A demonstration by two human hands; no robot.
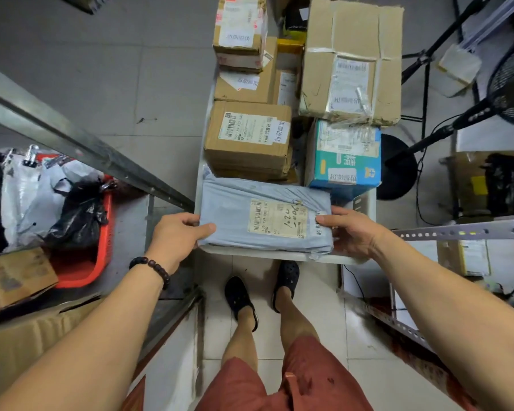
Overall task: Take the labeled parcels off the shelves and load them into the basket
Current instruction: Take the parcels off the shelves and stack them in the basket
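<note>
Steel shelving and pale floor tiles hem a narrow stockroom aisle, where a grey poly-bag parcel (264,221) sits at the near end of a white basket (279,257) stacked with cardboard boxes (247,137). The left hand (178,232) and right hand (350,232) grip its short ends, thumbs on top. Soft, slick and probably light, it seems best held at both ends.

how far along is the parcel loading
Done: several labeled boxes sit in the white basket. In hand: left hand and right hand grip a grey parcel at the basket's near end, not yet released. Left: bagged parcels in the red bin at left, possibly more.
</note>
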